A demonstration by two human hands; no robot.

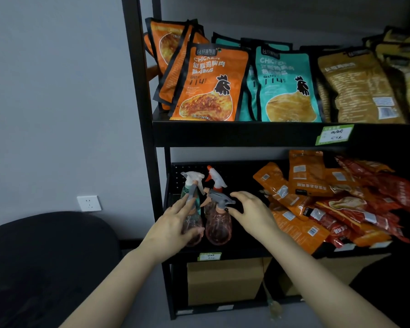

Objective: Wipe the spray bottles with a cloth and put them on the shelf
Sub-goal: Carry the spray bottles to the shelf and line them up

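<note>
Several spray bottles stand at the left end of the black shelf [244, 253]. In front are a pink bottle with a grey trigger [218, 227] and a second pinkish bottle [192, 222]. Behind them stand a teal bottle with a white head [191, 180] and one with a white and orange head [215, 178]. My left hand [173, 229] lies against the second pinkish bottle, fingers straight along its left side and thumb across its front. My right hand [250, 215] hovers with fingers spread just right of the grey trigger. No cloth is in view.
Orange and red snack packets [329, 202] are heaped on the right of the same shelf. Chicken snack bags [211, 86] fill the shelf above. Cardboard boxes [223, 282] sit below. A black rounded object [45, 261] is on the left, below a wall socket [89, 203].
</note>
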